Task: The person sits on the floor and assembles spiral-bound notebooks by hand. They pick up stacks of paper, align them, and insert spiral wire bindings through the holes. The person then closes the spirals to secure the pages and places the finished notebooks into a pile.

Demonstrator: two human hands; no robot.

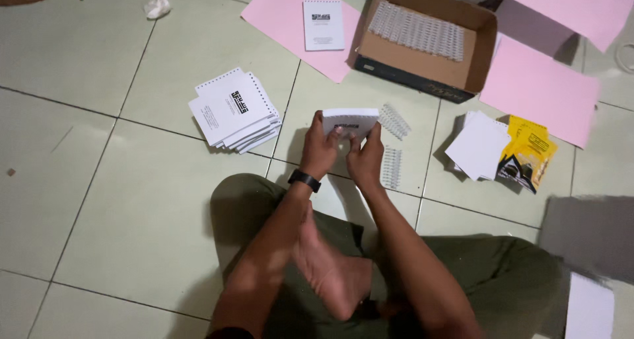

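Tiled floor (119, 200): both hands grip one booklet (350, 121).

Pale green tiled floor (132, 200) with pink sheets (538, 88), cardboard box (422, 71), punched booklet stack (234, 111), wire combs (391, 167).

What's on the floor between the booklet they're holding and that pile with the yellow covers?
In the head view, two white wire binding combs lie on the tiles between the held booklet and the yellow-covered pile.

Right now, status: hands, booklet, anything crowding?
Left hand and right hand both gripping the white booklet, held above the floor. Wire binding combs lie just right of it. Nothing blocking.
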